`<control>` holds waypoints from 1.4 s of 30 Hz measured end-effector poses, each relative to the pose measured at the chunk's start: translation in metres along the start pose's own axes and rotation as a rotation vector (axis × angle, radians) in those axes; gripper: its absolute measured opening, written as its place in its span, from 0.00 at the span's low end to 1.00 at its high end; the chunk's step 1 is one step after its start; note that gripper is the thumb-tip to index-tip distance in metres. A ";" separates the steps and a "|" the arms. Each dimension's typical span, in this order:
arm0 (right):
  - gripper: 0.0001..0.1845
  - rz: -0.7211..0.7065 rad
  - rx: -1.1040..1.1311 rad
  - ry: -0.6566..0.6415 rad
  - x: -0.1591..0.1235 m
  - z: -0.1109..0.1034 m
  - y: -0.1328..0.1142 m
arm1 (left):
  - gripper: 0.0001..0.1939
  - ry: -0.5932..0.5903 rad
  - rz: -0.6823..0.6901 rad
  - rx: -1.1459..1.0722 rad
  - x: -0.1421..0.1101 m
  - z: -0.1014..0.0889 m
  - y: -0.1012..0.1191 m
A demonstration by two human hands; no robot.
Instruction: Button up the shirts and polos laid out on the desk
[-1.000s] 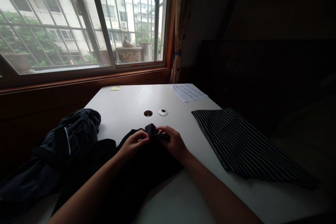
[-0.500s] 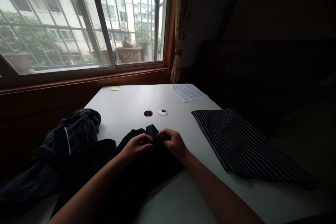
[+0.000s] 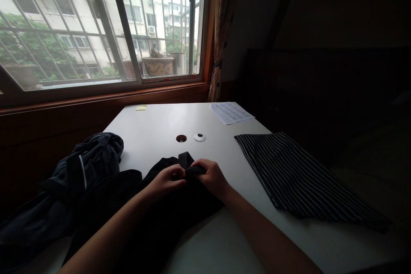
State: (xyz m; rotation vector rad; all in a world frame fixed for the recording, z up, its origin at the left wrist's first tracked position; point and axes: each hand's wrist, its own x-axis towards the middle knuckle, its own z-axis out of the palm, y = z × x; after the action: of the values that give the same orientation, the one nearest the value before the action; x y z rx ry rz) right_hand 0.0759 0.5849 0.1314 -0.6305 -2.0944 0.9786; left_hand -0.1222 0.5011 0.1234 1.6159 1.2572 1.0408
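Observation:
A black garment (image 3: 180, 205) lies crumpled on the white table (image 3: 160, 128) in front of me. My left hand (image 3: 167, 180) and my right hand (image 3: 210, 175) meet over its far end, both closed in a pinch on a small fold of the black cloth (image 3: 188, 163). The fingertips nearly touch each other. My forearms lie across the garment and the table's near edge.
A dark grey jacket (image 3: 86, 162) is heaped at the left. A folded black-and-white striped cloth (image 3: 295, 180) lies at the right. A cable hole (image 3: 181, 138), a white cap (image 3: 199, 137), a printed sheet (image 3: 231, 112) and a yellow note (image 3: 141, 108) sit farther back by the window.
My right hand has drawn slightly left and closer to my left hand, tightening the pinch on the fold. The rest has not moved.

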 end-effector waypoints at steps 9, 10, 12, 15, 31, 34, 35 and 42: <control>0.07 -0.007 -0.009 0.030 0.000 0.000 0.002 | 0.11 0.030 -0.033 -0.106 -0.001 -0.001 0.008; 0.07 -0.006 -0.007 0.035 0.001 -0.001 0.002 | 0.11 0.044 -0.035 -0.120 -0.002 0.000 0.010; 0.09 -0.007 0.003 0.047 0.001 -0.001 0.002 | 0.11 0.080 -0.036 -0.151 -0.002 0.000 0.011; 0.12 -0.020 0.028 0.072 0.001 -0.002 0.002 | 0.11 0.152 -0.022 -0.170 -0.002 0.001 0.009; 0.20 -0.129 0.064 0.127 -0.005 -0.013 -0.005 | 0.18 0.224 0.140 0.055 -0.003 0.004 -0.002; 0.19 -0.147 0.069 0.154 -0.006 -0.015 -0.007 | 0.19 0.179 0.153 0.095 -0.001 0.005 -0.005; 0.18 -0.154 0.067 0.160 -0.006 -0.015 -0.008 | 0.18 0.171 0.149 0.108 -0.001 0.004 -0.005; 0.19 -0.151 0.021 0.266 -0.008 -0.019 -0.010 | 0.18 0.280 -0.005 0.048 0.000 -0.003 0.005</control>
State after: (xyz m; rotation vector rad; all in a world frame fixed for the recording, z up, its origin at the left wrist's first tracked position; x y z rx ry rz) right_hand 0.0942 0.5822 0.1445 -0.5509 -1.8650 0.7850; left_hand -0.1236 0.5005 0.1291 1.5393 1.4783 1.2750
